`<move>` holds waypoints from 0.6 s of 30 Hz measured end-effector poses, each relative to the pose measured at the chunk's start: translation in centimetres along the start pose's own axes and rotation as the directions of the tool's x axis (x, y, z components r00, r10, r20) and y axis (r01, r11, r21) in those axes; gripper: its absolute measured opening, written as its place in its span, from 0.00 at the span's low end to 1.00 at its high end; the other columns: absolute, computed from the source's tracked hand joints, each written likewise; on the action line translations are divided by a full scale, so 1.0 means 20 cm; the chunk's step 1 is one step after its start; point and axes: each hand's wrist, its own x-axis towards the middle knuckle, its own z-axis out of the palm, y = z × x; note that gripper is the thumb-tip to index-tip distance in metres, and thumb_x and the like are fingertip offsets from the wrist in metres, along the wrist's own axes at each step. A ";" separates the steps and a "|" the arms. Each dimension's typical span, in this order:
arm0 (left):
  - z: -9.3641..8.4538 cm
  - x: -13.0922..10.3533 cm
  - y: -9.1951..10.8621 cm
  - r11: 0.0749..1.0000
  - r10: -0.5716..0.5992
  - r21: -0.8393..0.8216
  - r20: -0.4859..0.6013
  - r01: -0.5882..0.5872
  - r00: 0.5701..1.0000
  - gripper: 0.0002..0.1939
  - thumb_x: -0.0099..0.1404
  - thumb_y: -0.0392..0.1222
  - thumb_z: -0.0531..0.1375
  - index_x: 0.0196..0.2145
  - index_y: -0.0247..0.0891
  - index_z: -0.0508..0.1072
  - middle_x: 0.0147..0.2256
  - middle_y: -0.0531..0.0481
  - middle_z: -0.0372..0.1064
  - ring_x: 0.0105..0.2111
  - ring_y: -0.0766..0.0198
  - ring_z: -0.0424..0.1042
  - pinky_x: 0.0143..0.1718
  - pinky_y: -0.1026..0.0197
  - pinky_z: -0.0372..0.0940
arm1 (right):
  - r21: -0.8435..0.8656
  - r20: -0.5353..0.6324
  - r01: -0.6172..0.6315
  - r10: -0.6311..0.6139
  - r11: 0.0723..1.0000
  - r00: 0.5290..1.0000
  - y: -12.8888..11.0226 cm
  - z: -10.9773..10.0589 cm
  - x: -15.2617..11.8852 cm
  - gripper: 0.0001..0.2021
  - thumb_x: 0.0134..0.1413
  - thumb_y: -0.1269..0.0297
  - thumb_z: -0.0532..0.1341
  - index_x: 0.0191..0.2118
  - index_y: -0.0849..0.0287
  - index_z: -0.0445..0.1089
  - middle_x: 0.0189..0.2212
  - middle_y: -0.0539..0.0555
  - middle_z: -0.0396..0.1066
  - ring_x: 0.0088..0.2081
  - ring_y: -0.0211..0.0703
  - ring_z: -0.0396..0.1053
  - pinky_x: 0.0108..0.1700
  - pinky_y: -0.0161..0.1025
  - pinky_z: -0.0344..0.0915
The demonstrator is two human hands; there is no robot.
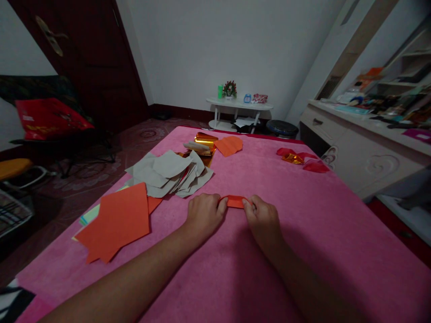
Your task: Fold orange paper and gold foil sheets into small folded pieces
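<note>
Between my two hands a narrow folded strip of orange paper (236,201) is stretched just over the pink cloth (208,269). My left hand (206,211) pinches its left end, with the thumb on top. At the other end my right hand (264,220) grips it the same way. Left of my hands lie orange paper sheets (121,220) with angular edges. Behind these is a loose pile of grey paper pieces (168,172). A rounded orange paper piece (229,146) rests farther back, beside rolled gold foil (206,140).
Red and gold crumpled wrappings (292,158) lie at the table's back right. A white side table (240,105) holds a small potted plant (229,89). A cluttered cabinet (363,143) borders the right, and a red bag (50,117) sits on a chair at left.
</note>
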 end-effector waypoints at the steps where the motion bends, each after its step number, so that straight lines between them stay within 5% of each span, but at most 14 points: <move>1: 0.00 0.01 0.00 1.000 -0.019 -0.005 -0.005 0.019 1.000 0.25 0.68 0.51 0.44 0.32 0.37 0.77 0.30 0.40 0.75 0.30 0.55 0.73 0.29 0.59 0.54 | 0.014 -0.007 -0.008 0.008 1.000 1.000 0.00 0.00 0.00 0.14 0.57 0.61 0.51 0.21 0.56 0.58 0.15 0.47 0.59 0.18 0.37 0.55 0.25 0.36 0.48; 13: 0.04 0.10 0.05 0.993 -0.114 -0.012 -0.077 0.113 0.991 0.21 0.66 0.43 0.44 0.35 0.37 0.76 0.34 0.42 0.76 0.34 0.56 0.73 0.30 0.60 0.56 | -0.005 -0.113 -0.164 0.163 0.986 0.980 0.01 0.07 0.08 0.08 0.50 0.70 0.54 0.25 0.59 0.68 0.18 0.49 0.67 0.21 0.37 0.62 0.25 0.33 0.51; 18: 0.07 0.08 0.08 0.992 -0.119 0.018 -0.098 0.121 0.988 0.20 0.66 0.42 0.46 0.36 0.34 0.77 0.35 0.38 0.75 0.36 0.53 0.73 0.34 0.58 0.60 | -0.107 -0.125 -0.194 0.181 0.975 0.976 -0.03 0.05 0.07 0.10 0.57 0.65 0.53 0.31 0.60 0.71 0.23 0.53 0.71 0.25 0.39 0.66 0.28 0.33 0.53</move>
